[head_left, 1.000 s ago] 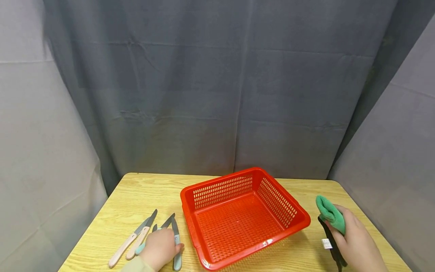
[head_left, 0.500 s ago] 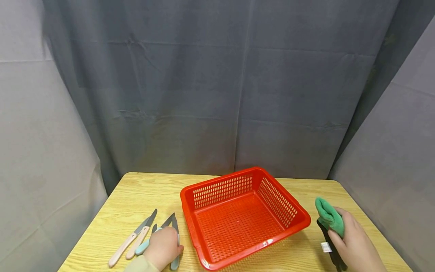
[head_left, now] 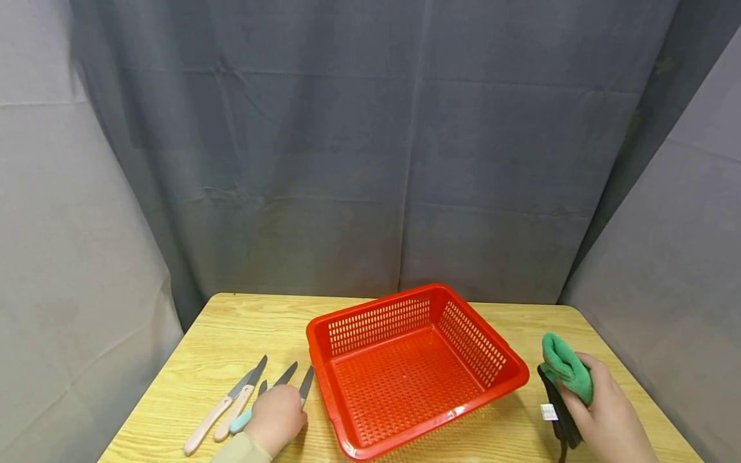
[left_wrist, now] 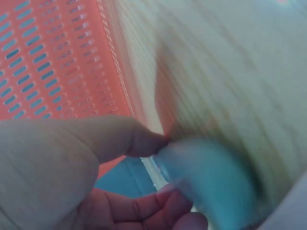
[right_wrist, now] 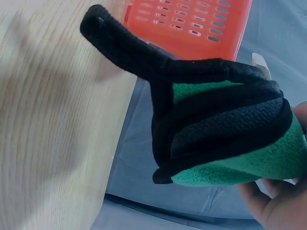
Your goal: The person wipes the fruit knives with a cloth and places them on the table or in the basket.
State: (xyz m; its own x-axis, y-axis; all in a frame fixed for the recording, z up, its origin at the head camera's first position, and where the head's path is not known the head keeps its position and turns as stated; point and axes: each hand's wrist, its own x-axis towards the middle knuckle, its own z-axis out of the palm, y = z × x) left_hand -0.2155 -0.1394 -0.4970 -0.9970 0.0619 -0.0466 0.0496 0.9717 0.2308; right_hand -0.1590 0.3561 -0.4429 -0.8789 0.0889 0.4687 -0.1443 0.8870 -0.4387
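Note:
My left hand [head_left: 276, 415] pinches a knife [head_left: 307, 384] between thumb and fingers, its dark blade tip beside the basket and its handle mostly hidden by the hand. In the left wrist view a blurred blue handle [left_wrist: 216, 179] shows at the fingertips. Around the hand lie a light-blue-handled knife [head_left: 240, 422], another dark blade [head_left: 285, 375] and two pink-handled knives, one with its handle [head_left: 208, 426] farthest left. At the right, my right hand [head_left: 610, 411] grips a folded green cloth [head_left: 567, 370] with black edging [right_wrist: 216, 120] and a white tag.
A red plastic basket [head_left: 399, 434] with perforated walls stands on the wooden table [head_left: 255, 315] between the hands. Grey curtains [head_left: 324, 161] close off the back and both sides.
The knife under my left hand has shifted, its blade now tilted right toward the basket and its handle out of sight. The cloth's black edge and tag have swung slightly in my right hand.

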